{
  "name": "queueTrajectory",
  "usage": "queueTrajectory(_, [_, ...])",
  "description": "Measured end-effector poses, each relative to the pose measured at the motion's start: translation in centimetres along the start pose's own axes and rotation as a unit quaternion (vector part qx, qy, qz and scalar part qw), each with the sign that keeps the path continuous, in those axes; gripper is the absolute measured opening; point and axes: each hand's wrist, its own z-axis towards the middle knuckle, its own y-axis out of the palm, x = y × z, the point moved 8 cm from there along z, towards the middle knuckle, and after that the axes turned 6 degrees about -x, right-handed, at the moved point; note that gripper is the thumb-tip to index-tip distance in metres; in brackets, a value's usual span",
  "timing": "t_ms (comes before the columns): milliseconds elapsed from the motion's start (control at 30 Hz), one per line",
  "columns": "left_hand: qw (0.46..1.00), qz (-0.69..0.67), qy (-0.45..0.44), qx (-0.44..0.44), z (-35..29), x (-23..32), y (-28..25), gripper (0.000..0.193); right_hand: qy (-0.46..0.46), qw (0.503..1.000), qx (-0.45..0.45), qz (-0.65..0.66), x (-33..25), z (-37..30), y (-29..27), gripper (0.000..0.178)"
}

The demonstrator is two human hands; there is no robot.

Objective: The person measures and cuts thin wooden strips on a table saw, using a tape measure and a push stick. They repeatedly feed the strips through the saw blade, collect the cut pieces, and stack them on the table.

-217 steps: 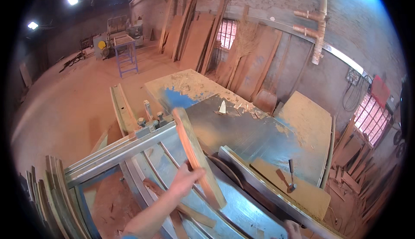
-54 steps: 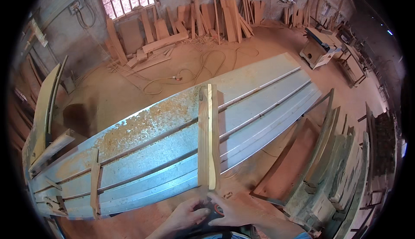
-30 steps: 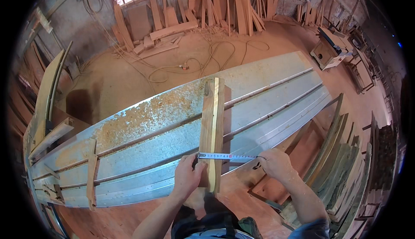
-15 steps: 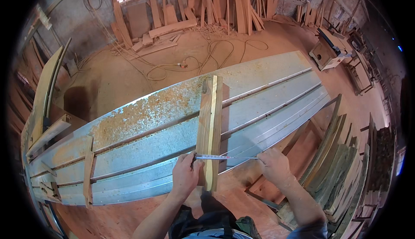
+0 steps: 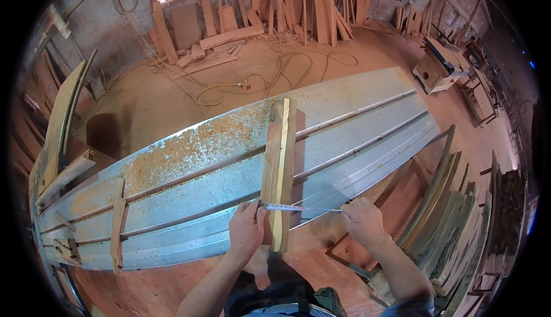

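Note:
A tape measure [image 5: 307, 208] stretches between my two hands, its white marked blade crossing the near part of a wooden board [image 5: 272, 162]. My left hand [image 5: 247, 231] is closed on the blade's left end beside the board's left edge. To the right of the board, my right hand [image 5: 365, 223] grips the other end, fingers curled; neither hand clearly shows the tape's case. The board has a pale strip along its length and lies crosswise on a long ribbed metal surface [image 5: 350, 125], its near end reaching past the metal's edge toward me.
A narrow wood piece [image 5: 118, 225] lies across the metal's left part. Stacked planks [image 5: 442, 242] stand to my right. A cable [image 5: 212, 96] loops over the dusty floor beyond. Boards [image 5: 321, 16] lean on the far wall, and a machine table [image 5: 439, 67] stands far right.
Both hands keep their grip and place. The tape's blade looks slightly turned, and the view has shifted a little; nothing else has visibly moved.

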Motion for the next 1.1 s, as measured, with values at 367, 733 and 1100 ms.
queueTrajectory(367, [0.999,0.032,0.023,0.015,-1.6,-2.8,-0.7,0.041,0.096,0.971,-0.047,0.214,-0.4,2.1,0.1,0.016])
queueTrajectory(733, [0.984,-0.045,-0.097,0.142,-18.7,-14.6,-13.5,0.041,-0.044,0.978,-0.079,0.188,-20.7,9.1,3.5,0.029])
queueTrajectory(1100, [0.855,-0.097,-0.390,0.328,-45.6,-32.7,-32.8,0.041,-0.208,0.962,-0.108,-0.137,-36.4,13.4,13.3,0.037])
